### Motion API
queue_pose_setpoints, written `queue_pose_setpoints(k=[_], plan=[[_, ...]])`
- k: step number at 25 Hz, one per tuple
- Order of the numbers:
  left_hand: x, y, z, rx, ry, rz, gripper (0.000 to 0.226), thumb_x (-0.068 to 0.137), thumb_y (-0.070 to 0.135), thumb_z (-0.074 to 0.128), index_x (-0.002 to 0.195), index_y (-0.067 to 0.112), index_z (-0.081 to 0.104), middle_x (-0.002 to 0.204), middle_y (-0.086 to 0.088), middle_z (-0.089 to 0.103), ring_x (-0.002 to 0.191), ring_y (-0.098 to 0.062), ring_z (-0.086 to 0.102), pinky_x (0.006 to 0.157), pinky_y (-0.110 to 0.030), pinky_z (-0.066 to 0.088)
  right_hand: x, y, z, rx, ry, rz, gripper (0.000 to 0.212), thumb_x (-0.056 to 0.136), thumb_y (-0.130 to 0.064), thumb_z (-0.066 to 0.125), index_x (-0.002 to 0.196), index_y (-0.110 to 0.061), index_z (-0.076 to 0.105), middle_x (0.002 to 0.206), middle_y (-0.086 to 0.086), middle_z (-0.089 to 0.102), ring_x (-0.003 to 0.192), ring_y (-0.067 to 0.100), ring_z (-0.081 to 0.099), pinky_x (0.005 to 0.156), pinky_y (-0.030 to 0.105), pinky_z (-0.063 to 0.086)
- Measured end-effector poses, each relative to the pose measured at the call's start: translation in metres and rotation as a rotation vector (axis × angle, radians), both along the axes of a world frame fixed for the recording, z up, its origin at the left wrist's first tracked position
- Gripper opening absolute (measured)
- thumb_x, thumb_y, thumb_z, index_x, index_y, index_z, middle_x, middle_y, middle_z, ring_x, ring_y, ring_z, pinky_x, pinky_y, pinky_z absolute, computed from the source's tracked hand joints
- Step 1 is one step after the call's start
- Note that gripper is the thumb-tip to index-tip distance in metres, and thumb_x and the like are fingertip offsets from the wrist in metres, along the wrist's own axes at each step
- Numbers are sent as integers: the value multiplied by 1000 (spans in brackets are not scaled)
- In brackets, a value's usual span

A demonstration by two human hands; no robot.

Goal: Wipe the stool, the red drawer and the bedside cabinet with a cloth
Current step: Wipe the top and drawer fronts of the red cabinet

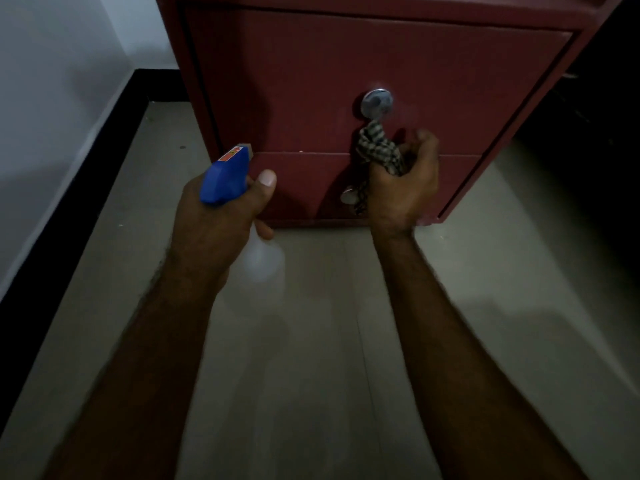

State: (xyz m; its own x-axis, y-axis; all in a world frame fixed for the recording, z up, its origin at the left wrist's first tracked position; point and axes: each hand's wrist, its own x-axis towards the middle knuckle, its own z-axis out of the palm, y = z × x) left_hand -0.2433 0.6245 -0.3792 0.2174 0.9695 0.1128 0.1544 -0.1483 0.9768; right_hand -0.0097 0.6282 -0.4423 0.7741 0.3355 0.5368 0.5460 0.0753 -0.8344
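A dark red drawer unit (311, 81) stands on the floor in front of me, with a round metal knob (376, 102) on its upper drawer and a second knob (347, 195) on the lower one. My right hand (405, 185) is shut on a bunched checked cloth (379, 147), held against the drawer front just below the upper knob. My left hand (225, 209) grips a spray bottle with a blue trigger head (225, 176), its nozzle pointing at the unit's lower left corner. The bottle's pale body is blurred below my hand.
A pale tiled floor (311, 341) stretches toward me. A white wall (52, 98) with a black skirting strip (69, 220) runs along the left. Dark space lies to the right of the unit (588, 133).
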Motion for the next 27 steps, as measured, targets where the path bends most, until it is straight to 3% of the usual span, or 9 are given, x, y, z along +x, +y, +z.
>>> queue_pose_setpoints(k=[2, 4, 8, 11, 13, 16, 20, 23, 27], plan=[[4, -1, 3, 9, 5, -7, 18, 94, 34, 69, 84, 38, 55, 76, -4, 62, 61, -29, 67, 81, -47, 60, 13, -8, 11, 56, 116, -22, 51, 72, -8, 77, 121, -13, 62, 95, -3, 66, 87, 12, 66, 77, 35, 59], [9, -3, 6, 17, 10, -13, 17, 94, 35, 69, 84, 38, 56, 79, -9, 62, 62, -28, 68, 79, -45, 60, 28, -14, 25, 124, 179, -109, 57, 72, -7, 76, 126, -12, 61, 97, -8, 66, 87, 1, 66, 80, 27, 59], [16, -7, 7, 14, -9, -9, 18, 94, 36, 70, 92, 51, 60, 80, 0, 63, 61, -25, 68, 82, -50, 60, 33, -11, 46, 177, 157, -132, 59, 73, -3, 77, 130, -9, 60, 104, -5, 70, 93, 2, 68, 83, 24, 59], [20, -10, 7, 9, -9, -26, 31, 93, 38, 71, 79, 64, 64, 74, 5, 62, 61, -28, 68, 87, -57, 58, 17, -4, 44, 140, 170, -85, 62, 72, -3, 80, 131, -6, 61, 100, -9, 70, 88, -1, 68, 80, 23, 59], [23, -12, 6, 5, -11, -31, 34, 92, 39, 71, 73, 65, 63, 69, 7, 63, 60, -27, 69, 87, -60, 57, 9, -1, 41, 120, 196, -63, 64, 71, -7, 85, 131, -7, 62, 92, -17, 68, 82, -7, 66, 78, 25, 60], [26, -16, 6, -4, -13, -19, 35, 92, 38, 72, 69, 63, 63, 70, 6, 63, 58, -24, 68, 86, -59, 58, 1, 3, 38, 86, 239, -8, 61, 72, -6, 87, 129, -8, 63, 89, -19, 67, 78, -12, 65, 72, 16, 57], [29, -18, 13, 17, -9, -48, 30, 92, 38, 71, 77, 63, 62, 77, 0, 63, 60, -23, 69, 82, -55, 60, 0, -2, 39, 34, 311, 59, 60, 74, -8, 88, 128, -15, 63, 97, -15, 69, 84, -3, 68, 72, 22, 61], [33, -19, 16, 48, -35, -97, 24, 93, 36, 72, 88, 58, 63, 76, -1, 62, 59, -26, 68, 73, -51, 61, 10, -10, 40, 9, 442, 160, 64, 77, -2, 83, 134, -15, 58, 109, -8, 67, 91, 1, 67, 73, 16, 57], [48, -17, 13, 71, -30, -137, 10, 91, 37, 73, 88, 33, 64, 71, -19, 60, 54, -26, 66, 65, -46, 57, 28, -26, 37, 251, 858, 283, 70, 71, 7, 72, 136, -12, 55, 122, 14, 70, 100, 28, 73, 81, 40, 64]])
